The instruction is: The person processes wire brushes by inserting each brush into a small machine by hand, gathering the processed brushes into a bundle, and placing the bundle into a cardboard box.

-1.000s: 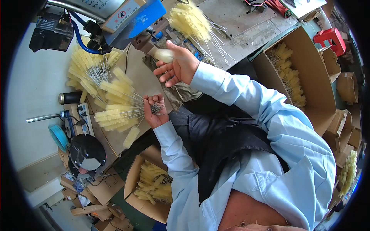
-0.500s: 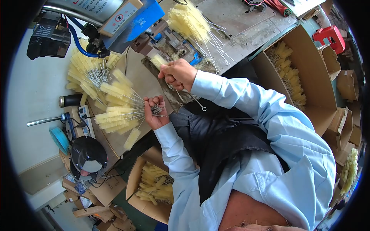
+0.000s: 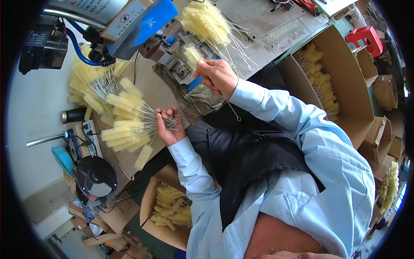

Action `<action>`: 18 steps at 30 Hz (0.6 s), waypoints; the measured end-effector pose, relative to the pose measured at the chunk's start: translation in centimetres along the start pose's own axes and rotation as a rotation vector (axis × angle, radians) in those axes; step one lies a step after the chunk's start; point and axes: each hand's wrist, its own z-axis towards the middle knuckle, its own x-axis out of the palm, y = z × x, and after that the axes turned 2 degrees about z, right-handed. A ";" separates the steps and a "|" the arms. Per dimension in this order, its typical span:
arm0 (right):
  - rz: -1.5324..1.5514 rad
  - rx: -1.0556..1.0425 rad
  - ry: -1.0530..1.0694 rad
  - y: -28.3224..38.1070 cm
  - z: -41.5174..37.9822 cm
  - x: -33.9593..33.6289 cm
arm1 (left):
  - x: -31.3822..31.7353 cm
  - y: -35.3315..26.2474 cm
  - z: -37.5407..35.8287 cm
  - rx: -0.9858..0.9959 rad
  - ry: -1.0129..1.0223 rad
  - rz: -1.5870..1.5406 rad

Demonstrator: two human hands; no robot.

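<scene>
My left hand [image 3: 170, 126] is wrapped round the looped wire ends of a bunch of pale yellow brushes [image 3: 129, 127], whose bristles fan out to the left over the bench. My right hand [image 3: 217, 77] pinches a single yellow brush [image 3: 192, 54]. Its bristle head points up and left, beside the metal fixture [image 3: 174, 60], and its looped wire end hangs below the hand. Another pile of brushes [image 3: 92, 80] lies at the upper left of the bench. More brushes [image 3: 209, 26] rest on the metal top behind the right hand.
A blue machine head [image 3: 148, 26] overhangs the upper left. Boxes of brushes stand at the right [image 3: 351, 86] and below the bench [image 3: 148, 207]. A black round device [image 3: 95, 175] is at the lower left, a red object [image 3: 364, 41] at the upper right.
My right hand has moved right with its brush, whose looped end now hangs further right and slightly higher. My left hand still holds the bunch. The whole view has shifted slightly.
</scene>
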 end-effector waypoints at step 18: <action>0.335 0.237 0.144 1.2 2.0 -1.4 | -0.1 -0.1 0.3 -0.007 0.003 0.012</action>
